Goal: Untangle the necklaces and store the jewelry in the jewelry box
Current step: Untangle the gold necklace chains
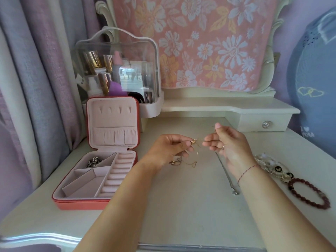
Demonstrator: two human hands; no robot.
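Both hands are raised just above the cream-painted desk (181, 211), working at a fine gold chain necklace (194, 142). The left hand (171, 148) pinches its knotted clump between thumb and fingertips, and loose loops trail down to the desk. The right hand (229, 144), fingers curled, pinches a strand drawn out from the knot. The untangling looks only partly done.

A thin silver chain necklace (229, 179) lies stretched on the desk under the right wrist; I cannot tell whether its upper end is free of the gold one. The coral-red square jewelry box with pink lining (72, 204) stands open at the left, with one silvery piece (93, 160) in a back compartment. A dark red beaded bracelet (309, 193) and a clear bracelet with black hearts (272, 167) lie at the right, not yet stored.
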